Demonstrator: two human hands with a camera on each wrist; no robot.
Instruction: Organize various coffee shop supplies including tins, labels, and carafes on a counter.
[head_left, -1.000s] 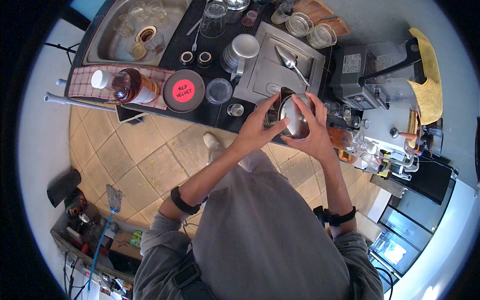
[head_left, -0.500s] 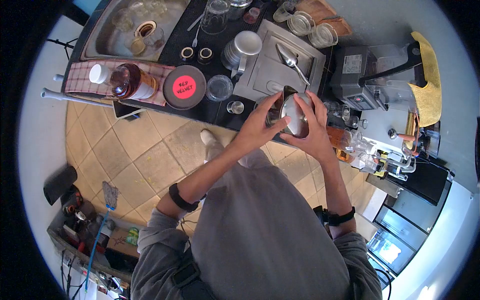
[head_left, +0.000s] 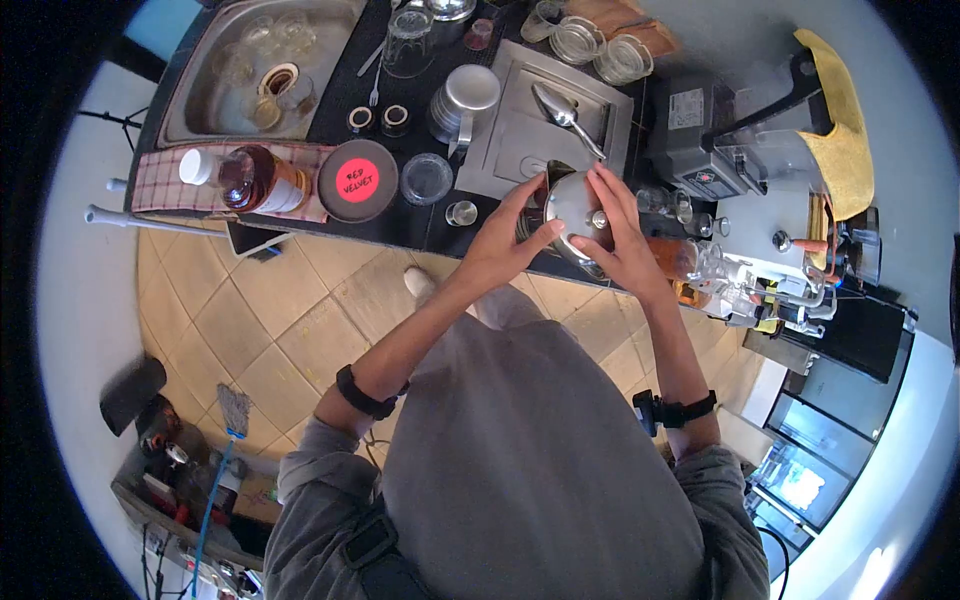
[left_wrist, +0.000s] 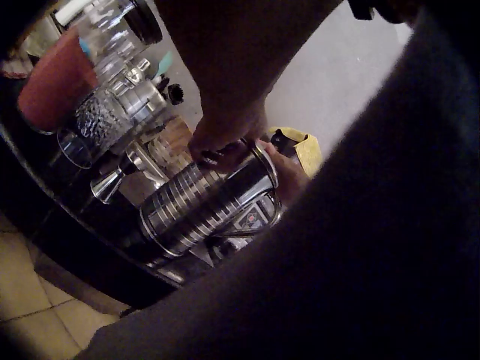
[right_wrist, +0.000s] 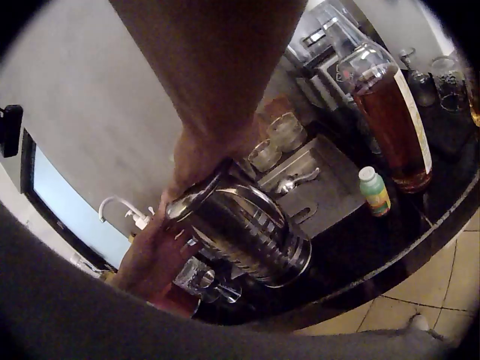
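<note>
A ribbed stainless steel pitcher [left_wrist: 191, 206] stands upright at the counter's front edge. Its shiny domed lid [head_left: 572, 205] carries a small round knob [head_left: 600, 218], visible between the hands in the head view. My left hand [head_left: 508, 240] holds the pitcher's top from the left, thumb across the lid's edge and fingers round the spout side. From the right, my right hand [head_left: 630, 240] grips the lid, its fingers along the far edge and its thumb on the near side. The right wrist view shows both hands at the top of the pitcher [right_wrist: 247, 232].
Left along the counter [head_left: 435, 225] are a jigger [head_left: 461, 213], a lidded glass jar [head_left: 426, 179], a "RED VELVET" container [head_left: 357, 181] and an amber bottle [head_left: 262, 180]. Behind stand a metal mug [head_left: 465, 100] and a steel tray [head_left: 500, 150] with a spoon [head_left: 555, 105]. A blender [head_left: 700, 135] stands right.
The lid's knob, hidden under my right hand earlier, now shows between the hands. My right fingers have shifted on the lid. The head view has turned slightly.
</note>
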